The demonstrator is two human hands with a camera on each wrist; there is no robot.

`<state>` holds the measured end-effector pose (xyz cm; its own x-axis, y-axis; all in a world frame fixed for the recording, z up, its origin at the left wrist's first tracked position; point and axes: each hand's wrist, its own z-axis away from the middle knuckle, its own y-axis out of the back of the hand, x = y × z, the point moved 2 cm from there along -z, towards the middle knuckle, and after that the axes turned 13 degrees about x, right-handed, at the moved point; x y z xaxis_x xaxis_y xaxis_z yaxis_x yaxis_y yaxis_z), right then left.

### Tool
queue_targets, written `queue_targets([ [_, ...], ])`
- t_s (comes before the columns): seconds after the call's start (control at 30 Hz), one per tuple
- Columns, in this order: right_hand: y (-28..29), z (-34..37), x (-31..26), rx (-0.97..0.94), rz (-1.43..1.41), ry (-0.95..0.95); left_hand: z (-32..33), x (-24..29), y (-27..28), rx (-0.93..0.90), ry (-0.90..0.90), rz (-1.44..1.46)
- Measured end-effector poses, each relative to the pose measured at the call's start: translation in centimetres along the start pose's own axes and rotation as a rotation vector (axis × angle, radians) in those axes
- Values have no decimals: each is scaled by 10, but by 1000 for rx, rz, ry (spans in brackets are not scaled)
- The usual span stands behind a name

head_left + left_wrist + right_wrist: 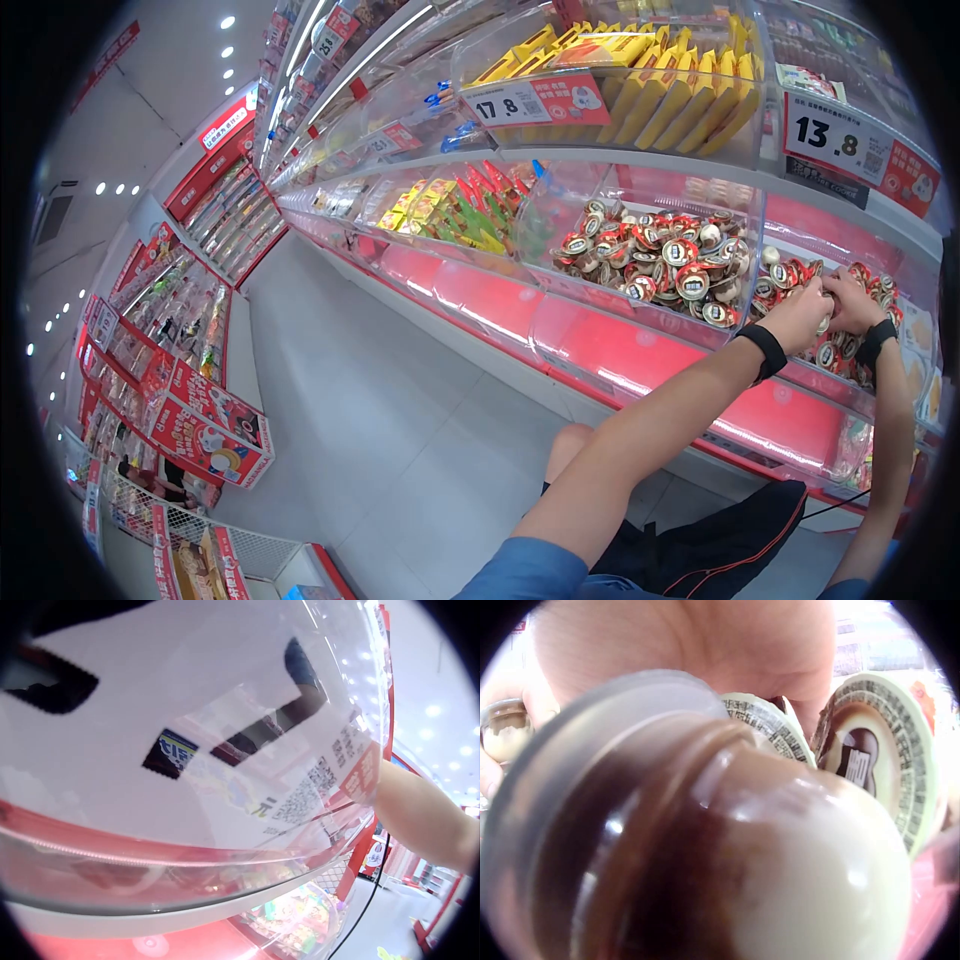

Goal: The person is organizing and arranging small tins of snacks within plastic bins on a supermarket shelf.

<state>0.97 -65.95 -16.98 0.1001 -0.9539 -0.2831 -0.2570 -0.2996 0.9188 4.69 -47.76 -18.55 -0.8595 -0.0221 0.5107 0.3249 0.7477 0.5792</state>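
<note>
Snack cups [828, 352] lay heaped in a clear bin [826, 388] at the scene's right, its walls presumably keeping the loose pile from rolling out. The left hand [798, 318] pinched one cup [508, 733], its smallness likely suiting fingertips; whether the right hand [852, 302], just beside, gripped any, I couldn't tell.

2 hands [800, 316], 2 blk wristbands [765, 350]

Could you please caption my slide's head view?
Two bare hands work among round brown-and-white cups in a clear plastic bin.
</note>
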Motion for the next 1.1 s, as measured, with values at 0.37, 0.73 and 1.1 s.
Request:
queue_targets([
  [0.37,-22,-8,26,19,53,137,-3,41,40,209,-345,-181],
  [0.73,-1,2,-1,-40,5,16,85,9,210,752,-248,-394],
  [1.1,3,4,-11,-18,-24,-73,98,-127,283,394,253,-424],
])
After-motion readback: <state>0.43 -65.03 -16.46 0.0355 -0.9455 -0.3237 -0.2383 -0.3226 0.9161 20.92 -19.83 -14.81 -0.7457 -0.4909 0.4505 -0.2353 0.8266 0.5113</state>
